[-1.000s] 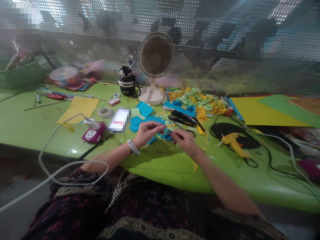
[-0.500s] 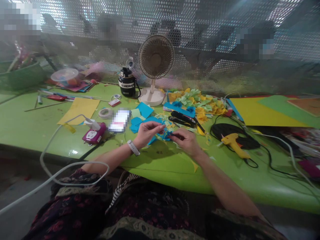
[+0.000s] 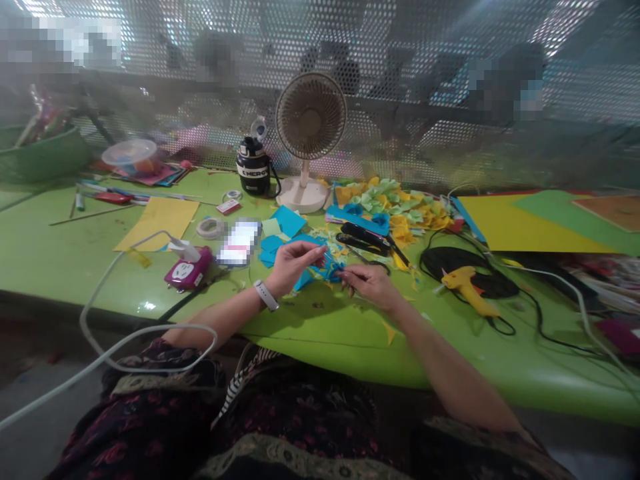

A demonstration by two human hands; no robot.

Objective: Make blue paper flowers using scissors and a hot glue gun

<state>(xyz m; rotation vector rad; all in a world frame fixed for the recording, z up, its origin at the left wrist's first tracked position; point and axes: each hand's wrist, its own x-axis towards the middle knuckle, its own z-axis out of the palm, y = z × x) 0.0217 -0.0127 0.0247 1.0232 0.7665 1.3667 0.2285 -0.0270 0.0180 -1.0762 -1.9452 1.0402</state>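
Note:
My left hand [image 3: 293,263], with a white watch on its wrist, pinches a small blue paper piece [image 3: 330,269] just above the green table [image 3: 325,327]. My right hand [image 3: 367,283] meets it from the right, fingers closed on the same blue piece. More blue paper scraps [image 3: 285,230] lie just behind my hands. Black scissors [image 3: 365,237] rest a little beyond my right hand.
A yellow glue gun [image 3: 467,285] and black cables lie to the right. A pink power adapter [image 3: 187,270] with a white cable, a tape roll [image 3: 210,227] and a yellow sheet [image 3: 157,220] are at left. A desk fan [image 3: 307,137], a black jug [image 3: 253,167] and paper flowers [image 3: 395,203] stand behind.
My hands have stayed together on the blue paper piece, with small finger shifts; my right hand has moved slightly lower. The view has tilted a little.

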